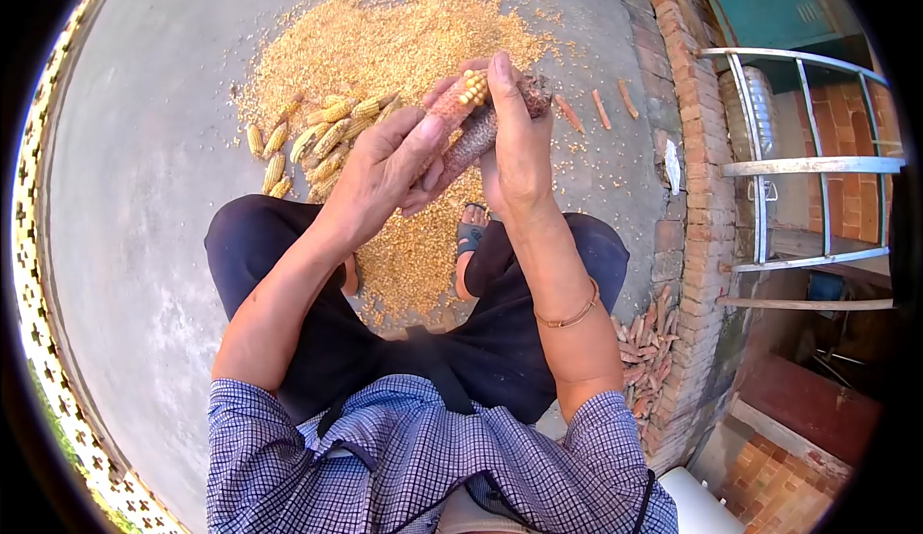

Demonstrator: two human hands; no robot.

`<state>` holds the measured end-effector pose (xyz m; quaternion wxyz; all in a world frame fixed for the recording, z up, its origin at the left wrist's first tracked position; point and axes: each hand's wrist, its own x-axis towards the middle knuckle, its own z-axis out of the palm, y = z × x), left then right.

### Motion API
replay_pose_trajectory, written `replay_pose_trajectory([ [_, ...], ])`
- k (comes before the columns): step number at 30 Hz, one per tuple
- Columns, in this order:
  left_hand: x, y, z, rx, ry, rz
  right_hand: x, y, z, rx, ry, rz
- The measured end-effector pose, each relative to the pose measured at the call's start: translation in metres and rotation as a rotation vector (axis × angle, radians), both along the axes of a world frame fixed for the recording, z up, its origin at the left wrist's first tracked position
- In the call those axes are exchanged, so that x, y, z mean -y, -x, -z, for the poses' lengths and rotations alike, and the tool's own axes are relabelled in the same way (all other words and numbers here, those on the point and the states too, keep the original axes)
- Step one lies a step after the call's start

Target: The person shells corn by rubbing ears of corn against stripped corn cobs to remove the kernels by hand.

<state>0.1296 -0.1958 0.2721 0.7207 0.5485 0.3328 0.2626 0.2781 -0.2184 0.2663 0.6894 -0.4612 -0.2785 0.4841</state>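
Observation:
My left hand [383, 167] is wrapped round a mostly bare reddish corn cob [450, 111], whose upper end still bears a patch of yellow kernels [473, 88]. A second, darker bare cob [473, 138] lies against it, slanting up to the right. My right hand [520, 145] grips this dark cob, its thumb raised beside the kernels. Both hands are close together in front of my knees; some fingers are hidden behind the cobs.
Loose kernels [332, 53] spread over the grey floor [144, 198]. Several unshelled ears [332, 137] lie at the left. Bare cobs [598, 109] lie right, with a pile [649, 351] beside the brick edging [704, 178]. A metal ladder [812, 166] stands beyond.

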Motion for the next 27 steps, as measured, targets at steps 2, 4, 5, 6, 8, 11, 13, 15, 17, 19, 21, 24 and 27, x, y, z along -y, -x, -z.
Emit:
replay_pose_trajectory([
  [2, 0.0, 0.0, 0.004, -0.185, -0.313, -0.063, 0.004, 0.004, -0.01, -0.016, -0.007, -0.05],
  [4, -0.001, 0.0, 0.006, -0.241, -0.585, -0.111, 0.005, 0.006, -0.012, -0.062, -0.014, -0.057],
  [5, -0.001, -0.001, 0.008, -0.269, -0.723, -0.134, 0.005, 0.007, -0.013, -0.085, -0.019, -0.061],
  [6, 0.0, -0.001, 0.009, -0.319, -0.751, -0.141, 0.005, 0.008, -0.015, -0.138, -0.02, -0.027],
  [8, 0.001, -0.003, 0.012, -0.419, -0.807, -0.156, 0.004, 0.012, -0.017, -0.242, -0.022, 0.041],
  [11, 0.005, -0.009, 0.021, -0.594, -1.07, -0.101, 0.004, 0.015, -0.011, -0.198, 0.048, 0.159],
  [13, 0.013, -0.015, 0.019, -0.655, -1.016, -0.036, 0.005, 0.015, -0.009, -0.102, 0.106, 0.222],
  [15, 0.019, -0.02, 0.018, -0.644, -0.945, -0.01, 0.008, 0.014, -0.01, -0.038, 0.138, 0.274],
  [17, 0.019, -0.02, 0.018, -0.576, -0.867, -0.031, 0.005, 0.015, -0.014, -0.015, 0.13, 0.304],
  [19, 0.018, -0.018, 0.018, -0.497, -0.765, -0.017, 0.004, 0.014, -0.014, -0.033, 0.155, 0.283],
  [21, 0.016, -0.017, 0.017, -0.446, -0.674, -0.014, 0.002, 0.014, -0.013, -0.032, 0.161, 0.27],
  [24, 0.017, -0.018, 0.015, -0.385, -0.585, -0.033, 0.003, 0.012, -0.012, -0.026, 0.11, 0.226],
  [27, 0.018, -0.016, 0.008, -0.374, -0.642, -0.05, 0.005, 0.006, -0.019, -0.135, 0.071, 0.154],
])
